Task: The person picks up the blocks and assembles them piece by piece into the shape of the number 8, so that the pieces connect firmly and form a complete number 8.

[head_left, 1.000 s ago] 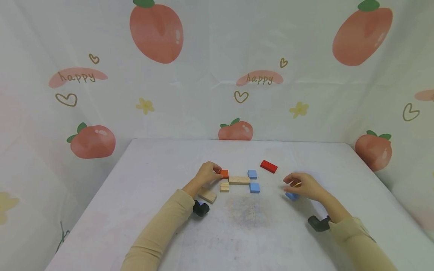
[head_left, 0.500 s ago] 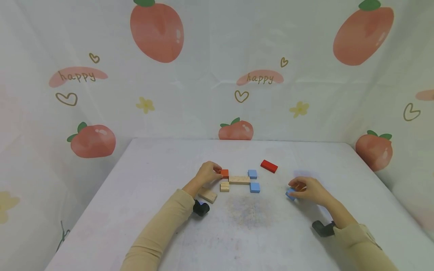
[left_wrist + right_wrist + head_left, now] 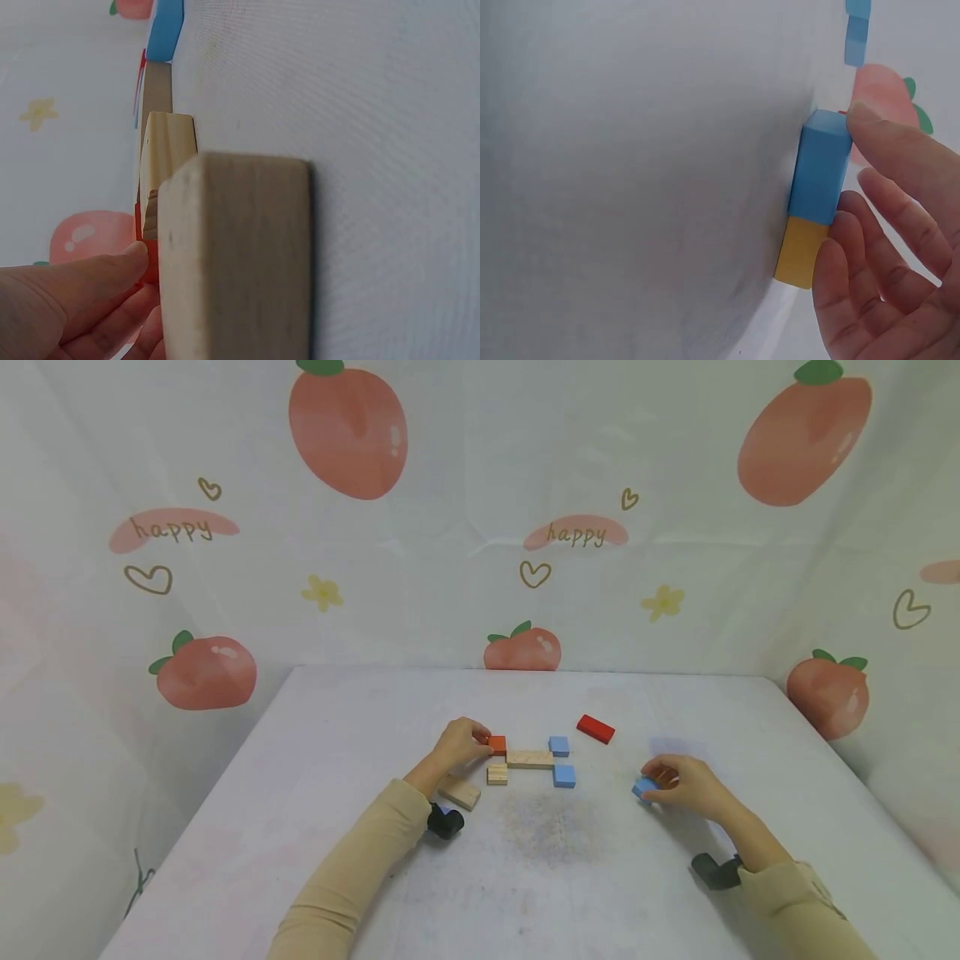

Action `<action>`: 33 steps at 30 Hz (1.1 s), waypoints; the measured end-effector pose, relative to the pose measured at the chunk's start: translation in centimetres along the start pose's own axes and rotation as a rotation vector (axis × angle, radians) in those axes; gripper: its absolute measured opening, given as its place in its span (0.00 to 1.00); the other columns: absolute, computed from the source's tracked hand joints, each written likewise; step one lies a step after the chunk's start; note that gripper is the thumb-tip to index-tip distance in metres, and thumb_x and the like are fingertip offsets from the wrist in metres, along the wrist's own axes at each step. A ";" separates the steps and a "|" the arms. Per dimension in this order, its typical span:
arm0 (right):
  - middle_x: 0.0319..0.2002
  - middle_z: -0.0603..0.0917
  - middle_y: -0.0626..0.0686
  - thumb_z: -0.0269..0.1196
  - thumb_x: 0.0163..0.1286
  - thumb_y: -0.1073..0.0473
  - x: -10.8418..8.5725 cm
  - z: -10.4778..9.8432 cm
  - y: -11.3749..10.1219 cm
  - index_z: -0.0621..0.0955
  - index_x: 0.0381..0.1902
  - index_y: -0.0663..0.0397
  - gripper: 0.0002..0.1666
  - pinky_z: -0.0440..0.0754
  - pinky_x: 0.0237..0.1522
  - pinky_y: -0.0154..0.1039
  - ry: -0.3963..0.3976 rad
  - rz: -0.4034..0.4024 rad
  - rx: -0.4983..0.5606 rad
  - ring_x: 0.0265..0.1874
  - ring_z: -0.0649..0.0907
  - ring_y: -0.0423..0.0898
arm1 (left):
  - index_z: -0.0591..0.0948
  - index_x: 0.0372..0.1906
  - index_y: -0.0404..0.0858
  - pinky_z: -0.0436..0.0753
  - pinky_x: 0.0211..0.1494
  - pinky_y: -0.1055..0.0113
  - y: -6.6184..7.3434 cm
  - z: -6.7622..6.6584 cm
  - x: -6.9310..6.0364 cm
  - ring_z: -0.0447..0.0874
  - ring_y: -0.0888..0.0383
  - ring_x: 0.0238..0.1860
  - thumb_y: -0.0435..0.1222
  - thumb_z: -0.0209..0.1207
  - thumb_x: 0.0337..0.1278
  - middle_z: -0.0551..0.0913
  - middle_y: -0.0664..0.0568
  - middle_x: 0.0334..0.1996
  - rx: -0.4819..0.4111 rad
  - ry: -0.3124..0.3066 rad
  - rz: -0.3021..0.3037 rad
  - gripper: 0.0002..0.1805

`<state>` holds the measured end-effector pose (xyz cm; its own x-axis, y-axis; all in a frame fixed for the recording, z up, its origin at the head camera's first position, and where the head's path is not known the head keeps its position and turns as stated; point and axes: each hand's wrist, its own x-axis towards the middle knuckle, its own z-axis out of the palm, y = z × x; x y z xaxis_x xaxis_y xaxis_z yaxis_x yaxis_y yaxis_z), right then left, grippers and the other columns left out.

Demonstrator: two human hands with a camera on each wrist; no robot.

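Note:
Near the table's middle, the left hand [image 3: 459,743] pinches the orange-red block [image 3: 497,745] at the left end of a flat wooden plank [image 3: 529,760]; the left wrist view shows its thumb against that block [image 3: 151,262]. A small wooden block [image 3: 497,775] lies just in front. Two blue blocks [image 3: 558,746] [image 3: 564,776] lie by the plank's right end. Farther right, the right hand [image 3: 686,783] has thumb and curled fingers around a blue block [image 3: 642,788]. A yellow block [image 3: 802,251] adjoins it in the right wrist view, close to the fingers.
A bright red block [image 3: 596,729] lies behind and right of the arrangement. Beside the left wrist is a loose wooden block [image 3: 458,792], large in the left wrist view [image 3: 255,255]. A patterned cloth [image 3: 450,568] hangs behind the white table [image 3: 540,893].
The right hand has moved slightly right and nearer the camera, closing its thumb and fingers around the blue block. The left hand and the central blocks look unmoved.

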<state>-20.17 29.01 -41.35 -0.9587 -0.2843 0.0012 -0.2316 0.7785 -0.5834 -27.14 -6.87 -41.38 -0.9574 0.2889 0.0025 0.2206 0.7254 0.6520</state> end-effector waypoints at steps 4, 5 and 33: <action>0.35 0.83 0.54 0.72 0.50 0.59 -0.1 0.1 -0.3 0.80 0.39 0.62 0.20 0.77 0.33 0.27 -0.006 -0.006 0.001 0.34 0.78 0.45 | 0.83 0.46 0.31 0.79 0.46 0.62 0.2 -0.1 -0.1 0.81 0.50 0.43 0.32 0.64 0.51 0.85 0.42 0.38 0.003 0.003 -0.008 0.15; 0.35 0.83 0.54 0.72 0.49 0.59 -0.1 0.1 -0.3 0.80 0.39 0.62 0.20 0.77 0.33 0.26 -0.006 -0.009 0.003 0.34 0.78 0.45 | 0.83 0.46 0.32 0.79 0.46 0.62 0.2 -0.1 -0.2 0.81 0.50 0.44 0.32 0.64 0.51 0.85 0.43 0.39 0.003 0.002 -0.015 0.15; 0.37 0.84 0.53 0.70 0.53 0.62 1.8 2.5 -3.9 0.80 0.38 0.58 0.15 0.84 0.40 0.38 -0.110 -0.085 0.057 0.37 0.81 0.46 | 0.82 0.47 0.31 0.80 0.47 0.60 0.3 -0.1 -0.2 0.82 0.50 0.44 0.32 0.63 0.52 0.85 0.42 0.40 0.012 -0.005 -0.001 0.16</action>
<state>-20.56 24.12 -41.09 -0.9115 -0.4098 -0.0347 -0.2984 0.7171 -0.6298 -26.92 -6.77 -41.13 -0.9567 0.2910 -0.0023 0.2215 0.7332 0.6429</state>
